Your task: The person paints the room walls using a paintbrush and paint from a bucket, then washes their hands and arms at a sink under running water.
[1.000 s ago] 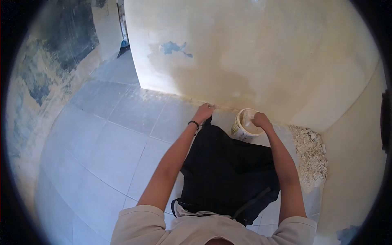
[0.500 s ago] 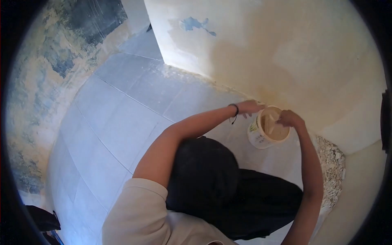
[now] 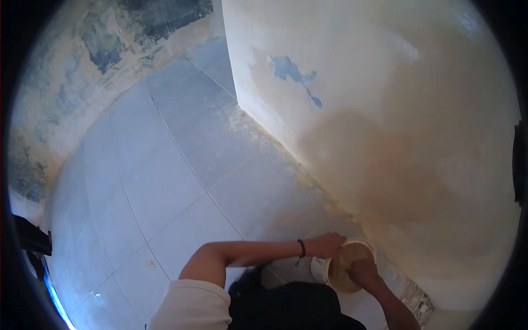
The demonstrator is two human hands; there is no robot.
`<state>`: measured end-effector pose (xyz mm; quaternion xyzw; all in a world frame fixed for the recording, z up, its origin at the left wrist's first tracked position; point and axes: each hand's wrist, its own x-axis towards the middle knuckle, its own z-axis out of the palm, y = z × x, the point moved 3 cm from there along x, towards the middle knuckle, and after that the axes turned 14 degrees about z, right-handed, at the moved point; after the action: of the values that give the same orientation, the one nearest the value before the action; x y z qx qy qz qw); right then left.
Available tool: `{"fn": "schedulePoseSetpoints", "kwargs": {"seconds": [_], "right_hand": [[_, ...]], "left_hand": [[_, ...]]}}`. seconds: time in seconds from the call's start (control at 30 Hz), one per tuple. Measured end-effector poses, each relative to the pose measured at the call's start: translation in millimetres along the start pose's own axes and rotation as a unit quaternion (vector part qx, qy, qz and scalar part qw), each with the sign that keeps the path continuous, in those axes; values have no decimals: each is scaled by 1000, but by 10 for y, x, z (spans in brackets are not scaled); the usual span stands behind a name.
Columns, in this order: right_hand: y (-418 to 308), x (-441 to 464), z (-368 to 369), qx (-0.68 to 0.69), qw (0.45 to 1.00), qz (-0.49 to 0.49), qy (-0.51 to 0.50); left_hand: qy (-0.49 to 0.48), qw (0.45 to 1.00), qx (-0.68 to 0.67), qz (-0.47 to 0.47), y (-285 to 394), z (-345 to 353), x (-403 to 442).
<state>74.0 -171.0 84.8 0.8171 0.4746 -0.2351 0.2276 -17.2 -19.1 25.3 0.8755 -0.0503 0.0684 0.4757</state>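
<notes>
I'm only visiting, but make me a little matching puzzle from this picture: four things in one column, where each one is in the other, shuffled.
Things
1. Left hand
2. Right hand
3. Black wristband
4. Blue-grey patch

Places
A. Low on the pale wall, well away from both hands
B. Reaching into the mouth of the bucket
C. Around the left wrist
D. At the bucket's rim

Right pairs: 1-D, 2-B, 3-C, 4-A

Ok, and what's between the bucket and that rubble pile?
In the head view, the right forearm crosses between the bucket and rubble, with some floor showing.
</notes>
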Motion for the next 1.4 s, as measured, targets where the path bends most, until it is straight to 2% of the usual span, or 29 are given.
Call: {"fn": "schedulePoseSetpoints", "kwargs": {"seconds": [0.13, 0.23, 0.33, 0.4, 0.43, 0.5, 0.57, 0.63, 0.7, 0.8, 0.83, 0.97, 1.1, 1.13, 1.23, 1.4], "right_hand": [[-212, 153, -506, -22, 1000, -2, 6], [-658, 306, -1018, -99, 989, -93, 61], [-1336, 347, -1615, -47, 977, -163, 128], [-1761, 282, -2088, -47, 948, -229, 217], [-1977, 272, -2352, -50, 926, -265, 263], [-2424, 227, -2661, -51, 928, -281, 240], [-3028, -2, -3055, -50, 917, -322, 230], [-3305, -548, -3273, -63, 905, -365, 210], [-3510, -1179, -3439, -50, 919, -350, 177], [-3490, -2261, -3845, -46, 923, -352, 147], [-3609, -2078, -4084, -38, 927, -345, 139], [-3339, -3088, -4767, -41, 917, -373, 133], [-2956, -4103, -5489, -66, 915, -380, 120], [-2891, -4300, -5635, -70, 911, -388, 124], [-2867, -4541, -5800, -74, 895, -413, 151], [-2831, -4668, -5881, -70, 863, -467, 180]], "left_hand": [[15, 999, -18, -24, -100, -447, 17], [86, 995, 19, -48, 85, -1233, -221], [128, 983, 61, -121, 486, -1993, -806], [125, 974, 71, -176, 689, -2527, -1113], [160, 962, 67, -210, 842, -2741, -1280], [231, 929, 78, -277, 1229, -3120, -1798], [309, 907, 171, -230, 1547, -3202, -2349], [340, 876, 162, -301, 2133, -3181, -2758], [408, 808, 146, -399, 2894, -3121, -3114], [461, 751, 146, -450, 4178, -3140, -3352], [494, 719, 122, -473, 4112, -3444, -3369], [517, 657, 144, -530, 5146, -3516, -3417], [545, 628, 30, -554, 6261, -3674, -3222], [556, 621, 0, -552, 6395, -3681, -3218], [535, 624, 126, -555, 6664, -3542, -3130], [551, 581, 135, -584, 6786, -3272, -2975]]}}
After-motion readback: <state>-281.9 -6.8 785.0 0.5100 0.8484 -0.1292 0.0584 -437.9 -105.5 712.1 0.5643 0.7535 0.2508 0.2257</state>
